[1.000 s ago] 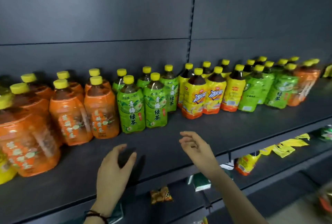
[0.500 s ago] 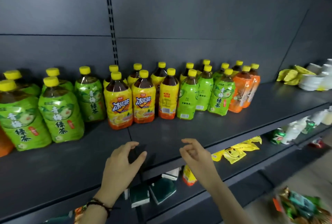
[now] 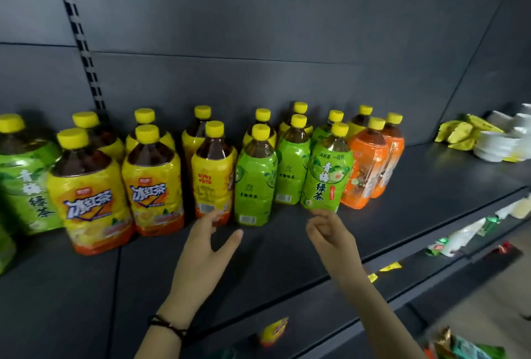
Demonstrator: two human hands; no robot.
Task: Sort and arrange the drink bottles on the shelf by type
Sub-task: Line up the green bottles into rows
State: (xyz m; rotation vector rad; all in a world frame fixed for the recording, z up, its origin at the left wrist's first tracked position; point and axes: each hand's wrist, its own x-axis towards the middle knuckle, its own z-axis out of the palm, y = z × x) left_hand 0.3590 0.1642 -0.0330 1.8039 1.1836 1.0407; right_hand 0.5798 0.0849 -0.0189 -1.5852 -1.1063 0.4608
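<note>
step: choosing a bottle to regroup | left fingers apart, empty, near a yellow bottle | right fingers loosely curled, empty, just below a green bottle | orange bottles beyond-right on shelf | next: probably grip green, carry left

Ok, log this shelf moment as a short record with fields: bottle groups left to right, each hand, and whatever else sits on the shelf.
shelf: dark, bottles upright, all yellow-capped
order left to right: left green group, yellow-label bottles, middle green group, orange-label bottles
left hand: open, fingertips by a yellow-label bottle's base, contact unclear
right hand: loosely curled, holding nothing, just below the front green bottle
far right: white dishes, yellow packets
</note>
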